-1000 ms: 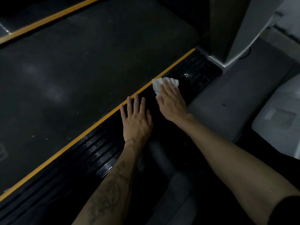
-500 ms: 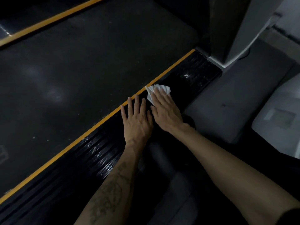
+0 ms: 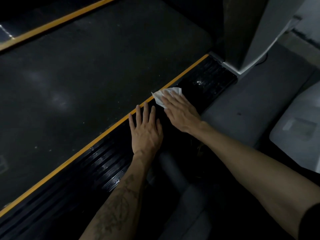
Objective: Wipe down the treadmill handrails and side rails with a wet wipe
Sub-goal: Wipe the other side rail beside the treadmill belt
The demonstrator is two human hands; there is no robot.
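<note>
The white wet wipe (image 3: 167, 96) lay on the black ribbed side rail (image 3: 103, 163) of the treadmill, right against the rail's yellow edge stripe (image 3: 97, 141), its crumpled front showing past the fingertips. The right hand (image 3: 180, 111) pressed it flat onto the rail with straight fingers, a flat, open grip that pinched nothing. Just beside it, nearer the person, the left hand (image 3: 146, 131) rested palm-down on the same rail, fingers spread and holding nothing, apparently bracing. Beyond the stripe ran the dark running belt (image 3: 78, 84); ahead, the rail ended at the grey upright post (image 3: 251, 32). The step in hand looked to be wiping the side rail. The next stroke likely called for steady downward pressure and a slide along the ribs, with the left hand shifted clear.
</note>
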